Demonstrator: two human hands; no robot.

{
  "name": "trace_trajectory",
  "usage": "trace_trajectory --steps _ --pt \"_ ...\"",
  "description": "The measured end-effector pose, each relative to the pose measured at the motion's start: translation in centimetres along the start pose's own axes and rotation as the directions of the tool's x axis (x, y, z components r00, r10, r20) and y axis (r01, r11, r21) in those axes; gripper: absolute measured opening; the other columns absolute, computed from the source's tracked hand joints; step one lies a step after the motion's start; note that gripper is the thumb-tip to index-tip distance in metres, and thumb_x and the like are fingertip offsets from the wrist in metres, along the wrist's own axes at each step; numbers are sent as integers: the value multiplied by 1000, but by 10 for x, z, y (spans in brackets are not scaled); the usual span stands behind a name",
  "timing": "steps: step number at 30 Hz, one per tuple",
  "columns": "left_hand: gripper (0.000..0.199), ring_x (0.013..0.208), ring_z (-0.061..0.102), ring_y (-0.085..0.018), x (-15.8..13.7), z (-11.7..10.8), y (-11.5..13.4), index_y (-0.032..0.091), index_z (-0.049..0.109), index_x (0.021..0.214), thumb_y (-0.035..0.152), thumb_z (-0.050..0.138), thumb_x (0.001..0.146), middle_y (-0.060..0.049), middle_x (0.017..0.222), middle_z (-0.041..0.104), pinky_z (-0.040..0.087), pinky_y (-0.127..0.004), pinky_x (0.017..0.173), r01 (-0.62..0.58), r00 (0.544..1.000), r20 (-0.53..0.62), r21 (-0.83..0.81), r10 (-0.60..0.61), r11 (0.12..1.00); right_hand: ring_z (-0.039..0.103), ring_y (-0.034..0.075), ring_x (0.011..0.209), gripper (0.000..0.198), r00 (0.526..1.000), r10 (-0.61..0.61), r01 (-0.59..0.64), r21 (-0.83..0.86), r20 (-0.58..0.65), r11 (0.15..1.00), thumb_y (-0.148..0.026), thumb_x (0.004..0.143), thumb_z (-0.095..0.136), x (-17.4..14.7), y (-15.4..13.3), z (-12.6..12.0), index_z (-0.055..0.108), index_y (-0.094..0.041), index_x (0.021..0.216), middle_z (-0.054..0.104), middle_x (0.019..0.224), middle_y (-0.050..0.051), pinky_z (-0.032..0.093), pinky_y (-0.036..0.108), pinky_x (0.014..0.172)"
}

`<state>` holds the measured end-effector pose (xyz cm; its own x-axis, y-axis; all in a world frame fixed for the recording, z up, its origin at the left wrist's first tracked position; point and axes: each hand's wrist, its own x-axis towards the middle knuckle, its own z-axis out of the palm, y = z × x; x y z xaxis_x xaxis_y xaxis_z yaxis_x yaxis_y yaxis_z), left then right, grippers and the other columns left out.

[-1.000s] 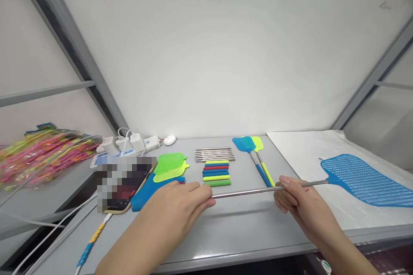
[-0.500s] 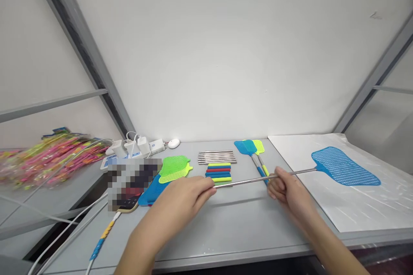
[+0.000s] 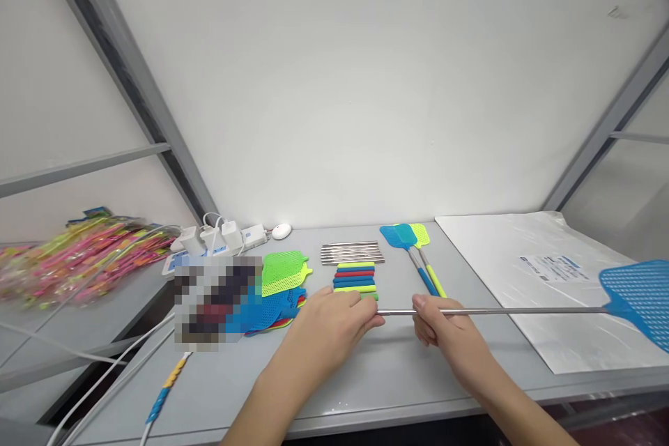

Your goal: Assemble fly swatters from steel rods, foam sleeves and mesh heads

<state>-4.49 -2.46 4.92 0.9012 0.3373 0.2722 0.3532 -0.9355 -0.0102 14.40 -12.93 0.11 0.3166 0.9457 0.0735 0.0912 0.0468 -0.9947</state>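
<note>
Both hands grip a long-handled fly swatter (image 3: 638, 296), whose blue mesh head reaches the right edge of the view. Its thin metal rod (image 3: 543, 310) lies almost level above the table. My left hand (image 3: 334, 327) is closed around the rod's left end, which its fingers hide. Closer to the middle of the rod, my right hand (image 3: 449, 334) is closed on it too. Just behind my left hand lie short coloured handle grips (image 3: 355, 280) in a row. Several bare metal rods (image 3: 351, 253) lie beyond them.
Two finished-looking swatters (image 3: 402, 237) lie behind my right hand. Loose mesh swatter heads (image 3: 285, 272) are stacked at left, near a pixelated patch. A white sheet (image 3: 486, 244) covers the right side. A power strip (image 3: 209, 247), cables and bagged colourful items (image 3: 94, 258) are farther left.
The swatter has shifted right and its rod now lies more level. My left hand has moved right, and my right hand has come left and lower, so the hands are closer together.
</note>
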Motion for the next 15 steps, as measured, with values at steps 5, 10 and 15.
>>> trace_trajectory --steps 5,10,15 --pt "28 62 53 -16 -19 5 -7 21 50 78 33 39 101 2 70 59 26 -31 61 -17 999 -30 77 19 997 36 13 57 52 997 5 4 -106 83 994 -51 96 43 -8 3 -15 34 -21 54 37 55 -3 28 30 58" --pt "28 58 48 -15 -51 2 -22 20 49 75 29 41 101 3 67 55 25 -31 61 -2 997 -76 146 14 989 33 13 55 52 996 87 -88 49 31 995 -52 93 49 -15 8 -33 29 -23 54 30 53 -4 30 30 56" --pt "32 57 46 -14 -77 3 -39 20 48 71 32 42 100 3 63 55 25 -30 62 44 987 -161 206 -10 978 24 12 51 53 973 194 -164 220 -123 962 -51 88 57 -22 9 -62 27 -24 54 19 54 -7 29 31 53"
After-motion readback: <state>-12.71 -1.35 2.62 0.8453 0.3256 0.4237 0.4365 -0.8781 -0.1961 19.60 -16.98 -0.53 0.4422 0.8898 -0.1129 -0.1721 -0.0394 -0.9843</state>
